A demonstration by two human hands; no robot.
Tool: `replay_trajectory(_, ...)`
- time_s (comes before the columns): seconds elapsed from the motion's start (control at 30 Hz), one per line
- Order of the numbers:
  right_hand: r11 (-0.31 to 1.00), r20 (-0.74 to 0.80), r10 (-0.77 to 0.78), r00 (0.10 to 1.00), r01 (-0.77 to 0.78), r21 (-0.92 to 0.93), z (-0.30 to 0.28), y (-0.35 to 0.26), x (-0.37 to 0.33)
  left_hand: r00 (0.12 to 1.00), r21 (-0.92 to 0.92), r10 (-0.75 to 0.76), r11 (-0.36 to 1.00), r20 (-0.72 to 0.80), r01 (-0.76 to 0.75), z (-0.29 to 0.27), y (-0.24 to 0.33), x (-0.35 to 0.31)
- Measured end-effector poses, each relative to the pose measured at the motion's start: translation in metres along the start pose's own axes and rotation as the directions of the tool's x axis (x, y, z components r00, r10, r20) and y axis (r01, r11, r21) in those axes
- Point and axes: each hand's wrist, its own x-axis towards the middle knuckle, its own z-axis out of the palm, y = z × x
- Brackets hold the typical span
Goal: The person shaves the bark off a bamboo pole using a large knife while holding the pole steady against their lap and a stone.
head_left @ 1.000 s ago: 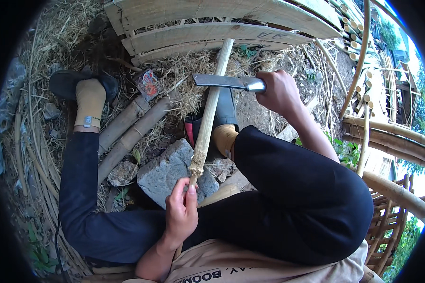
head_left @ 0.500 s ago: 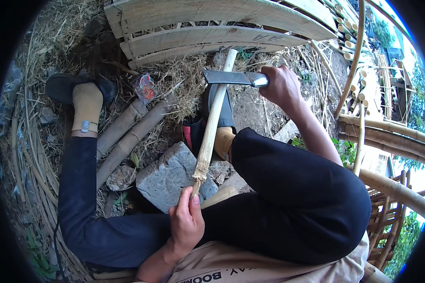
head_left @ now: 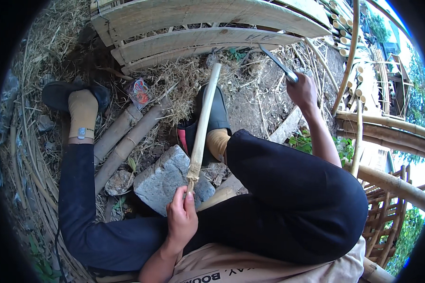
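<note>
My left hand point(head_left: 182, 218) pinches the thin near end of a pale peeled wooden stick point(head_left: 204, 123). The stick slants up and away from me, passing over the grey stone and beside my right shoe, and a rough notched collar shows just above my fingers. Off to the right, my right hand point(head_left: 303, 90) is closed round the handle of a machete-like knife point(head_left: 275, 60). Its blade points up and to the left, turned nearly edge-on, apart from the stick.
A grey stone block point(head_left: 163, 175) lies under the stick. Two bamboo poles point(head_left: 127, 140) rest on straw left of it. A slatted wooden crate point(head_left: 198, 40) stands at the far side. Cut bamboo point(head_left: 352, 87) is stacked at the far right, beside a bamboo frame point(head_left: 387, 128).
The knife has come off the stick and swung right and up with my right hand. The stick's far end has shifted slightly left and nearer; my left hand still holds it.
</note>
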Motion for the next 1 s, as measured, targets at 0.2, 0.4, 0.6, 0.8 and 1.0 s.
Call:
replay_trajectory(0.2, 0.956, 0.226, 0.005, 0.974, -0.071, 0.284, -0.002, -0.046, -0.032, 0.965, -0.376, -0.157, 0.898, 0.21, 0.228, -0.006, 0.003, 0.001)
replay_trajectory(0.4, 0.932, 0.158, -0.239, 0.958, 0.18, 0.315, -0.009, -0.091, -0.028, 0.961, -0.463, -0.143, 0.853, 0.239, 0.242, -0.002, 0.012, 0.006)
replay_trajectory(0.6, 0.918, 0.152, -0.277, 0.949, 0.215, 0.332, -0.012, -0.107, -0.017, 0.983, -0.371, -0.054, 0.921, 0.176, 0.118, -0.004, 0.005, 0.0)
replay_trajectory(0.8, 0.94, 0.165, -0.28, 0.946, 0.234, 0.249, -0.014, -0.11, -0.02, 0.992, -0.23, -0.001, 0.973, 0.124, 0.029, -0.003, 0.0, -0.004)
replay_trajectory(1.0, 0.959, 0.121, -0.233, 0.965, 0.208, 0.194, -0.025, -0.11, -0.01, 0.994, -0.073, 0.106, 0.992, 0.023, -0.104, -0.004, 0.014, -0.005)
